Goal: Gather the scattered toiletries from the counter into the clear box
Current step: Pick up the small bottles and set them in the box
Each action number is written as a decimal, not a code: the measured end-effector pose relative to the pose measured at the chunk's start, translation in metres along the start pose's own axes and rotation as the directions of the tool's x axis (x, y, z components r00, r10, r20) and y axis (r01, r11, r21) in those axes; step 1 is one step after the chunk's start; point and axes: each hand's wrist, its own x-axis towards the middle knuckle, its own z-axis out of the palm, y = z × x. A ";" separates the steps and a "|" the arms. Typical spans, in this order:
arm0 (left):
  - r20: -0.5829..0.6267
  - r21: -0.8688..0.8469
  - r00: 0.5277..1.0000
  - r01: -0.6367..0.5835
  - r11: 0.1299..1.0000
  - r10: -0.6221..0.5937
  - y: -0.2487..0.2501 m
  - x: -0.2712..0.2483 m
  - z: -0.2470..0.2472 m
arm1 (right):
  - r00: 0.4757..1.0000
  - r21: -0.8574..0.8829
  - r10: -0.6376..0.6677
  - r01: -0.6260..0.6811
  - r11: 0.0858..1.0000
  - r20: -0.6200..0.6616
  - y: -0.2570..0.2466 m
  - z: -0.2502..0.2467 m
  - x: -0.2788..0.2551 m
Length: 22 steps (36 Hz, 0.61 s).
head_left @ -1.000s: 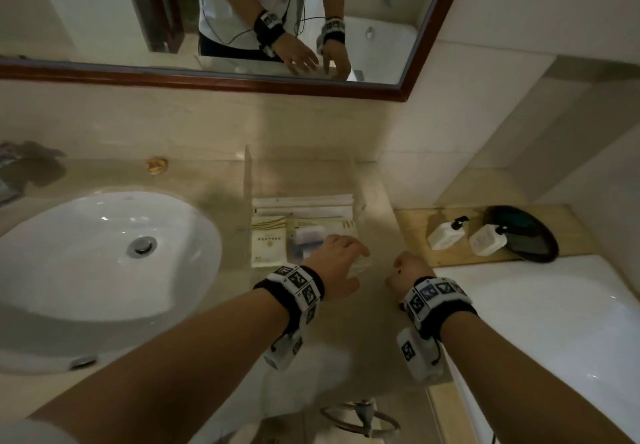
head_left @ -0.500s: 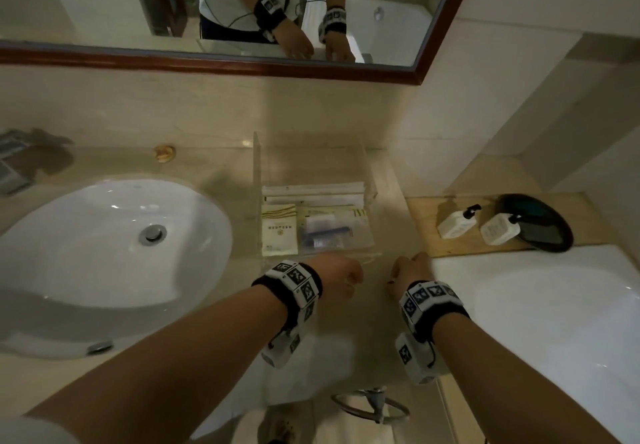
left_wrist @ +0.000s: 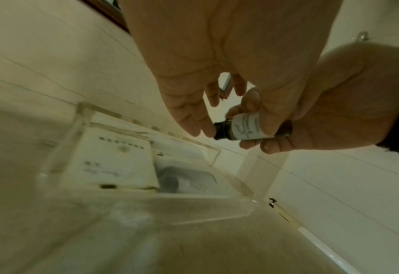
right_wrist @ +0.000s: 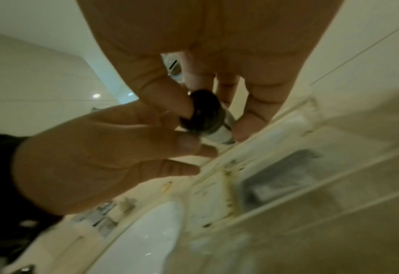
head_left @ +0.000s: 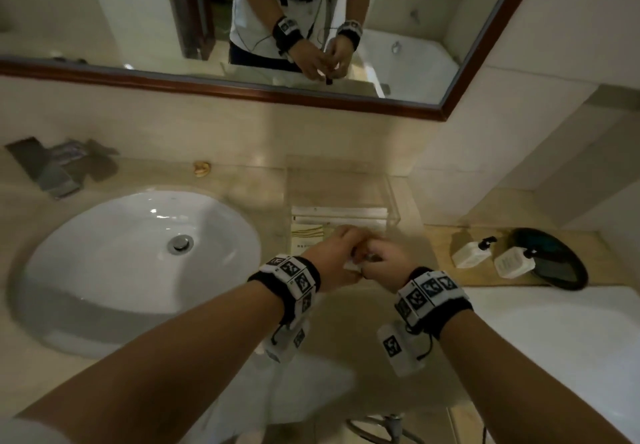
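Both hands met just above the near edge of the clear box (head_left: 391,201), which sat on the counter (head_left: 242,180) right of the sink (head_left: 138,253) and against the tiled wall. The right hand (head_left: 388,263) held a small bottle (left_wrist: 247,129) with a white label and a dark cap, its thumb and fingers curled round the body. The left hand (head_left: 332,256) was half spread, its fingertips (left_wrist: 205,128) touching the cap end; whether it also gripped the bottle could not be told, since in the right wrist view its fingers lay close under the bottle. From the head view the hands hid the bottle and the near part of the box.

Inside the box lay a cream sachet (left_wrist: 114,157) with printed text, a clear packet (left_wrist: 184,176) holding something dark, and long white packets (head_left: 339,211) along the far side. A small tan thing (head_left: 202,169) sat on the counter behind the sink. On a wooden shelf (head_left: 443,253) to the right stood two white pump bottles (head_left: 472,253) beside a dark round tray (head_left: 561,267). The mirror (head_left: 104,10) above showed both hands joined.
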 end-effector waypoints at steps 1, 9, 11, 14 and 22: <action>-0.013 -0.007 1.000 -0.001 1.000 0.001 -0.005 -0.005 -0.007 | 0.999 0.038 -0.026 0.025 0.999 0.018 -0.010 0.006 0.002; -0.136 -0.031 0.959 0.248 0.968 -0.250 -0.060 -0.076 -0.074 | 0.979 0.189 -0.107 0.074 0.979 0.174 -0.085 0.062 0.030; -0.142 0.004 0.929 0.345 0.938 -0.341 -0.076 -0.097 -0.088 | 0.969 0.153 -0.128 0.096 0.984 0.212 -0.108 0.081 0.035; -0.081 0.124 0.889 0.459 0.880 -0.452 -0.098 -0.130 -0.110 | 0.947 0.194 -0.174 0.123 0.973 0.271 -0.139 0.110 0.041; -0.087 0.099 0.816 0.578 0.810 -0.572 -0.157 -0.231 -0.152 | 0.827 -0.162 -0.300 0.417 0.894 0.475 -0.231 0.191 0.047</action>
